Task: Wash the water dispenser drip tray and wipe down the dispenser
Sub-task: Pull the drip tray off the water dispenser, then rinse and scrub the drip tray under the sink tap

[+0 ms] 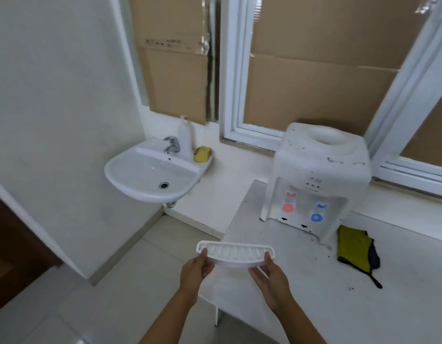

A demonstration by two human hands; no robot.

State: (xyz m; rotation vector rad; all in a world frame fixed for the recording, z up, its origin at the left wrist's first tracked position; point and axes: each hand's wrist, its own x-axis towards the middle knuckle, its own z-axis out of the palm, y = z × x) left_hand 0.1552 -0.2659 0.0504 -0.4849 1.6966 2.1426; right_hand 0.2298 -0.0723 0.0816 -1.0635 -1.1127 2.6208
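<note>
both hands grasp the white drip tray (236, 253) by its ends: left hand (193, 273) on the left end, right hand (272, 279) on the right end, tray held level above the near edge of the table (314, 306). farther back on the table, a yellow-green cloth (355, 252) lies just beside the white water dispenser (319, 175). beyond, left, a wall-mounted sink (150, 175) carries a yellow sponge (202, 153) and soap bottle (185, 137).
</note>
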